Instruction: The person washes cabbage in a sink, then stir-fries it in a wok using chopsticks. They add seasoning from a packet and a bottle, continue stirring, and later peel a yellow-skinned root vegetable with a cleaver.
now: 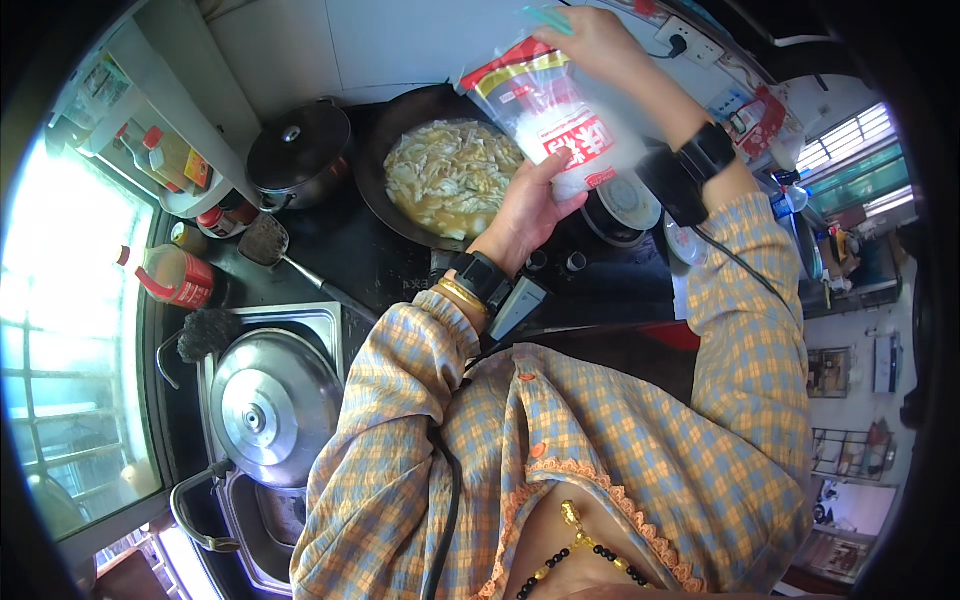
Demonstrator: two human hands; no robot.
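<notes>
My left hand (529, 206) grips the lower end of a clear plastic bag of white granules (555, 127), thumb across its red-and-white print. At the bag's top corner, my right hand (600, 45) pinches a teal plastic piece (551, 21); whether this is a clip or a spoon handle I cannot tell. The bag tilts over the right rim of a dark wok (375, 176). Inside the wok, sliced pale leafy vegetables (450, 176) lie in yellowish broth. Each wrist wears a black strapped device, and a cable runs along my right sleeve.
A lidded dark pot (300, 150) stands left of the wok. A metal wok turner (266, 240) lies near a red-labelled jug (176, 274). A large metal lid (274, 409) covers part of the sink (251, 525). Dishes (630, 199) sit right of the wok.
</notes>
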